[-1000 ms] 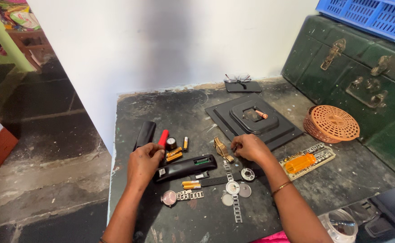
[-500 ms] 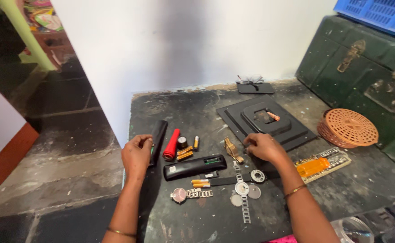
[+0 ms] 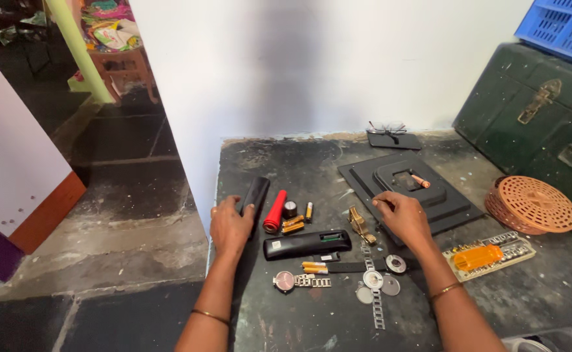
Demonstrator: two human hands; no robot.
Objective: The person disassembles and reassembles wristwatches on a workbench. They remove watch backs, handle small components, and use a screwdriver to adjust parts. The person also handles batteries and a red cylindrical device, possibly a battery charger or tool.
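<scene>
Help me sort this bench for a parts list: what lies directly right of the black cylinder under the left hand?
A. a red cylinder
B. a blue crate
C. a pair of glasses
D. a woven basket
A: the red cylinder lies just right of the black cylinder that the left hand rests on.

Green metal trunk (image 3: 534, 111), blue crate (image 3: 563, 26), orange basket (image 3: 534, 205).

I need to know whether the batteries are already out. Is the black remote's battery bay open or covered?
Open: the black remote lies back-up, its bay uncovered, and loose batteries lie just beside it.
</scene>
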